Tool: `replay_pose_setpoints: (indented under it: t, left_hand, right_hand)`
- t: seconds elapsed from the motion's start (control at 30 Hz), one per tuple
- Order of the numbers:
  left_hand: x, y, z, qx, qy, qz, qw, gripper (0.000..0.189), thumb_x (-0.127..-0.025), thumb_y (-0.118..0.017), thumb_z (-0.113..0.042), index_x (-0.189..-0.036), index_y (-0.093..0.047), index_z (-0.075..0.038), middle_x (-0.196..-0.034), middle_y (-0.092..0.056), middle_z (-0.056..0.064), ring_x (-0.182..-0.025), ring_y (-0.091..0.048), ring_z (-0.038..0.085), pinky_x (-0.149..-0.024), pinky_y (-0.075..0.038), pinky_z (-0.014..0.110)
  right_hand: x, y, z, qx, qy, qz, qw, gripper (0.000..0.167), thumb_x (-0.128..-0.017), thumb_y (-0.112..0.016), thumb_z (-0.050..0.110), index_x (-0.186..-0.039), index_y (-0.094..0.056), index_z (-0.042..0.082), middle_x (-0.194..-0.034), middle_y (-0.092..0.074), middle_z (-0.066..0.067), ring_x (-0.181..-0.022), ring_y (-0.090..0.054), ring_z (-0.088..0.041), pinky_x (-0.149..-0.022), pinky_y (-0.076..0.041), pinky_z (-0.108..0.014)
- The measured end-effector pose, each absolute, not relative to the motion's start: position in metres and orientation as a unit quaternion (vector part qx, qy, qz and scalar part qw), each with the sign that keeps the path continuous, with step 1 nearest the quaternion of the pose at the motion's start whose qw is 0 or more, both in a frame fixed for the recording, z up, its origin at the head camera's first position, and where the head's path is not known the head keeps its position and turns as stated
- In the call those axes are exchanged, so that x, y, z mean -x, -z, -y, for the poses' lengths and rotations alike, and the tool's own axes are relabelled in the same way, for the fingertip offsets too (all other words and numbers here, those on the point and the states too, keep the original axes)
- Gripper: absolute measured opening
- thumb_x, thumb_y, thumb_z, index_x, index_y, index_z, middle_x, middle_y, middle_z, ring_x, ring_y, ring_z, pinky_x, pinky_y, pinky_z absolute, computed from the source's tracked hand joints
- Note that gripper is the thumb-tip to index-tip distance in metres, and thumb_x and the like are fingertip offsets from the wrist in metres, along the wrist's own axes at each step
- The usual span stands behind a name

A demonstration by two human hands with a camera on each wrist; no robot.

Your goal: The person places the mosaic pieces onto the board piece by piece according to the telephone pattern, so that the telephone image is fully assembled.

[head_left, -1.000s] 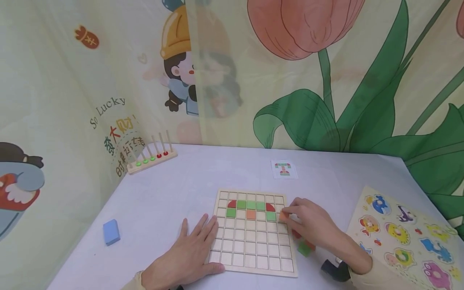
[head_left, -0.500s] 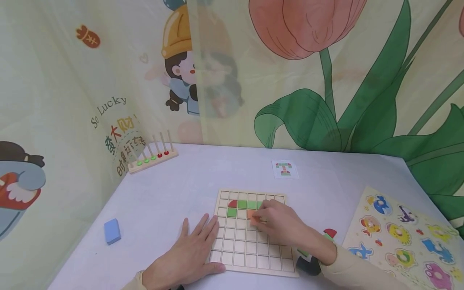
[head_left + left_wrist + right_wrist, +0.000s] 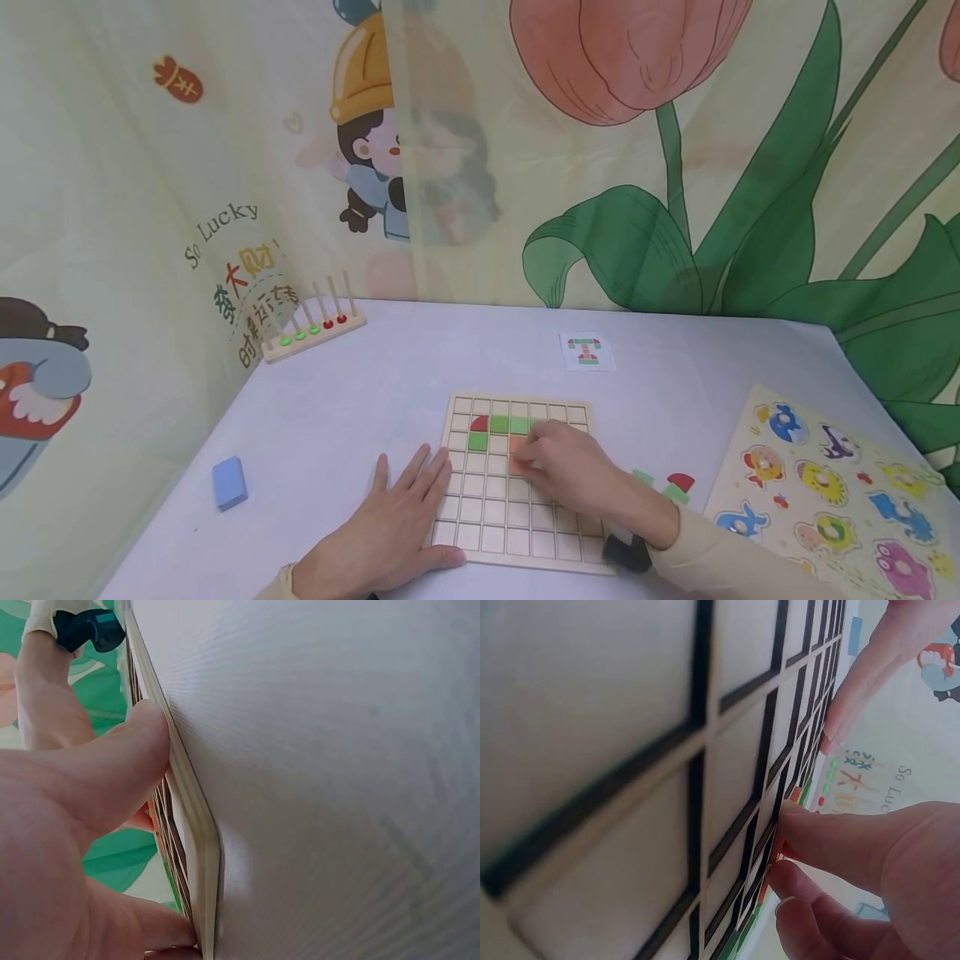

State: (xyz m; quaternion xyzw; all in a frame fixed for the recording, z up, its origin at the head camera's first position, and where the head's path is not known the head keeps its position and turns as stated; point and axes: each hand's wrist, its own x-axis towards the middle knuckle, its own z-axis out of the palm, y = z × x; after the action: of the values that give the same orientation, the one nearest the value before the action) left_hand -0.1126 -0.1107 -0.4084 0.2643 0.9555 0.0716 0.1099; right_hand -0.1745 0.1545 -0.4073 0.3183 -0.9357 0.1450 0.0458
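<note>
A wooden grid board (image 3: 486, 533) lies on the white table, with a red quarter-round tile (image 3: 480, 424) and green square tiles (image 3: 499, 424) in its upper cells. My left hand (image 3: 386, 525) lies with fingers spread along the board's left edge, its thumb at the lower corner. Over the middle of the grid, my right hand (image 3: 577, 471) pinches an orange square tile (image 3: 778, 846) between thumb and fingers. This tile sits right below another orange tile (image 3: 519, 444) in the same column. The right hand hides the cells on the board's right side.
Behind the board lies a small pattern card (image 3: 588, 352). Loose red (image 3: 681, 482) and green tiles (image 3: 676, 493) lie right of the board, near an animal puzzle board (image 3: 832, 500). A blue block (image 3: 229, 483) is at left; a peg counting stand (image 3: 315, 333) stands at the back left.
My right hand has carried the orange tile from the board's right edge leftward to the cell below the other orange tile. The left hand has stayed in place.
</note>
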Motion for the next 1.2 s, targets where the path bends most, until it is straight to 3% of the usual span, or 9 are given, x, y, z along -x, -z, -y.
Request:
replay_pose_setpoints:
  t: [0.23, 0.53, 0.97, 1.2]
  left_hand:
    - [0.113, 0.407, 0.111, -0.265, -0.075, -0.955, 0.113, 0.105, -0.089, -0.057, -0.074, -0.16, -0.03, -0.001, -0.171, -0.024, 0.013, -0.159, -0.02, 0.037, -0.113, -0.016, 0.08]
    - [0.113, 0.407, 0.11, -0.267, -0.077, -0.954, 0.116, 0.105, -0.089, -0.057, -0.074, -0.16, -0.03, -0.002, -0.172, -0.023, 0.013, -0.16, -0.019, 0.037, -0.113, -0.015, 0.08]
    - [0.114, 0.408, 0.109, -0.264, -0.081, -0.953, 0.123, 0.105, -0.088, -0.058, -0.074, -0.16, -0.029, -0.002, -0.172, -0.022, 0.013, -0.16, -0.018, 0.037, -0.114, -0.014, 0.08]
    - [0.114, 0.407, 0.11, -0.262, -0.076, -0.954, 0.12, 0.106, -0.088, -0.058, -0.074, -0.16, -0.029, -0.001, -0.172, -0.022, 0.013, -0.16, -0.018, 0.037, -0.114, -0.015, 0.08]
  right_hand:
    - [0.176, 0.407, -0.154, -0.319, -0.155, 0.934, 0.042, 0.013, -0.085, -0.084, 0.015, -0.097, -0.085, 0.017, -0.087, -0.07, 0.004, -0.074, -0.051, -0.005, -0.062, -0.043, -0.018]
    - [0.172, 0.408, -0.163, -0.307, -0.149, 0.939, 0.046, 0.018, -0.083, -0.085, 0.021, -0.1, -0.085, 0.02, -0.089, -0.07, 0.007, -0.078, -0.053, -0.005, -0.064, -0.044, -0.018]
    - [0.15, 0.393, -0.228, -0.152, -0.164, 0.975, 0.017, 0.03, -0.082, -0.086, 0.024, -0.111, -0.082, 0.02, -0.09, -0.068, 0.012, -0.075, -0.049, -0.004, -0.061, -0.041, -0.019]
    - [0.134, 0.396, -0.26, -0.034, -0.157, 0.986, -0.038, 0.038, -0.079, -0.088, 0.034, -0.114, -0.081, 0.02, -0.096, -0.069, 0.009, -0.087, -0.056, -0.012, -0.07, -0.05, -0.025]
